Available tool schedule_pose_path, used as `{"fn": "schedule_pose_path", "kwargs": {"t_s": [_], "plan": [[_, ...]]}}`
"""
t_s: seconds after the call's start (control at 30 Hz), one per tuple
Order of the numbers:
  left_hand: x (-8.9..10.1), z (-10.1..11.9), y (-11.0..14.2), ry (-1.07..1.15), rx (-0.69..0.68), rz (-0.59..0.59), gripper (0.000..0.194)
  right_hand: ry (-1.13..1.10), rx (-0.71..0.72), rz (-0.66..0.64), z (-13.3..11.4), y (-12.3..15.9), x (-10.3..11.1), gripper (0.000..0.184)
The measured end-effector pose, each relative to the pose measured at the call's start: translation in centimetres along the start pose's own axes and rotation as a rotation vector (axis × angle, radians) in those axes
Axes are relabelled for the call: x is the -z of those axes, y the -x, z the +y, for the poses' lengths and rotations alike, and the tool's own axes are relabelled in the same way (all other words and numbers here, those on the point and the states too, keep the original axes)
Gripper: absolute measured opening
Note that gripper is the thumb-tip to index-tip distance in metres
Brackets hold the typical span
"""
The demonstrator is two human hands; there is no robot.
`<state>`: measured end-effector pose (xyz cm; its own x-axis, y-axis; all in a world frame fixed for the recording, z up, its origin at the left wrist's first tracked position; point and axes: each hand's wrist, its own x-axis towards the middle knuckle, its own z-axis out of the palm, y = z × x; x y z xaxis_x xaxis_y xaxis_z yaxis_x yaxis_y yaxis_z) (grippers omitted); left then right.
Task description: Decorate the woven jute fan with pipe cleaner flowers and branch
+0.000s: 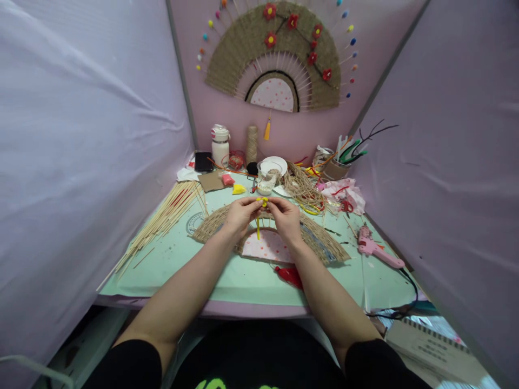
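Both hands meet over the middle of the table on a yellow pipe cleaner (258,227), its upper end curled into small loops and its tail hanging straight down. My left hand (240,215) pinches the curled end from the left. From the right, the fingers of my right hand (286,216) close on the same curls. Beneath them lies a fan of twine-wrapped sticks (324,243), with blue-grey patches on its right part. At its lower centre is a white half-round piece with pink dots (265,247). A red tassel (288,275) lies just below, partly behind my right forearm.
Thin wooden sticks (162,221) lie in a bundle at left. A pink glue gun (379,252) with its black cord rests at right. Along the back stand a white bottle (220,146), a twine spool (252,143) and loose twine (302,186). A finished fan (227,65) hangs above.
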<state>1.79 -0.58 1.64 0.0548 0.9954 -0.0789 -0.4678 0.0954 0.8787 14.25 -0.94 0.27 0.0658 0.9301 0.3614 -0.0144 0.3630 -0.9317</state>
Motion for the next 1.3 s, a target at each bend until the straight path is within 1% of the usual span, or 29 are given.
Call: {"fn": "schedule_pose_path", "kwargs": {"t_s": [0.17,0.37,0.47,0.57,0.67,0.8,0.9,1.03,1.1,1.2,1.3], "plan": [[-0.2,0.1,0.1,-0.095,-0.085,0.056,0.028,-0.059,-0.019,0.013,0.0,0.2,-0.2,0.02],[-0.2,0.0,0.2,-0.131,-0.127,0.027,0.027,-0.013,0.012,0.0,0.0,0.2,-0.1,0.02],[0.0,-0.2,0.1,-0.19,-0.161,0.023,0.023,0.13,0.094,-0.007,-0.1,0.2,0.0,0.016],[0.3,-0.3,0.0,-0.301,-0.21,0.02,0.019,0.338,0.193,0.016,-0.2,0.3,0.3,0.013],[0.5,-0.5,-0.3,-0.428,-0.247,0.021,0.017,0.494,0.281,0.019,-0.2,0.2,0.5,0.013],[0.9,-0.8,-0.5,-0.584,-0.295,0.007,0.019,0.595,0.348,-0.01,-0.1,0.2,0.6,0.015],[1.0,-1.0,-0.6,-0.632,-0.314,0.0,0.019,0.626,0.36,-0.026,0.1,0.2,0.6,0.014],[1.2,-0.9,-0.7,-0.633,-0.285,-0.011,0.02,0.652,0.356,-0.03,0.3,0.1,0.8,0.015],[1.3,-0.6,-1.0,-0.6,-0.236,-0.025,0.02,0.642,0.376,-0.049,0.4,-0.1,1.0,0.016],[1.7,0.0,-1.3,-0.485,-0.08,-0.059,0.021,0.631,0.475,-0.136,0.4,-0.6,1.6,0.021],[1.9,0.7,-1.3,-0.367,0.059,-0.093,0.022,0.695,0.596,-0.245,0.3,-1.0,2.1,0.024]]}}
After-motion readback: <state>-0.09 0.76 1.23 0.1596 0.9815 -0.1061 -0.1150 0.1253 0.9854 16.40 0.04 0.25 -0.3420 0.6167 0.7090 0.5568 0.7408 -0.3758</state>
